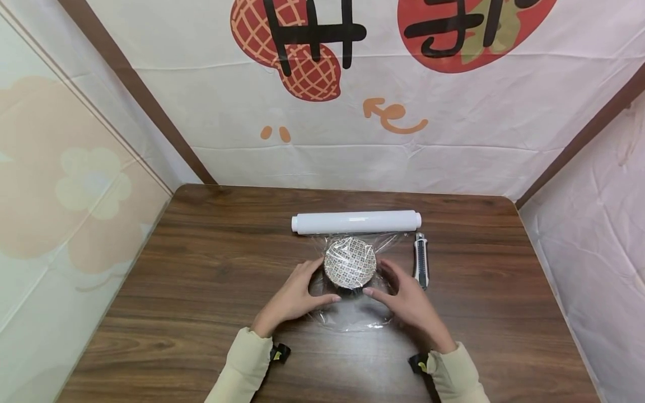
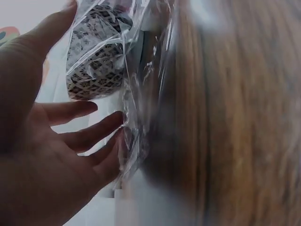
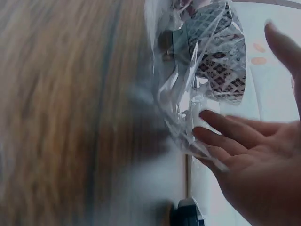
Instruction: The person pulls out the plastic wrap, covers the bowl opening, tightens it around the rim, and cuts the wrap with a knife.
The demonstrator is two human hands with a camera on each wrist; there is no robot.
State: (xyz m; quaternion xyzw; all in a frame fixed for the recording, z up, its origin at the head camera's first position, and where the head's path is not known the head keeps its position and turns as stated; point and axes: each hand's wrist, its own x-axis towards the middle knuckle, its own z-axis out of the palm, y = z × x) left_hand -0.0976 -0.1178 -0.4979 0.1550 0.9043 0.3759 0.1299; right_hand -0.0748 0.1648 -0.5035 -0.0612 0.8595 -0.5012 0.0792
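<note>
Your left hand [image 1: 294, 292] and right hand [image 1: 410, 298] have fingers spread, slightly bent, with no evident grip. Between them sits the patterned container [image 1: 350, 263] under clear film [image 1: 353, 318]. Judge wrapping part-done: top covered, loose edges ungathered. White roll [image 1: 356, 222] lies beyond.

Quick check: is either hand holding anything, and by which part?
Nothing is plainly held. The left hand and right hand flank the film-covered patterned container, fingers open at the loose clear film; no pinch or grip shows.
</note>
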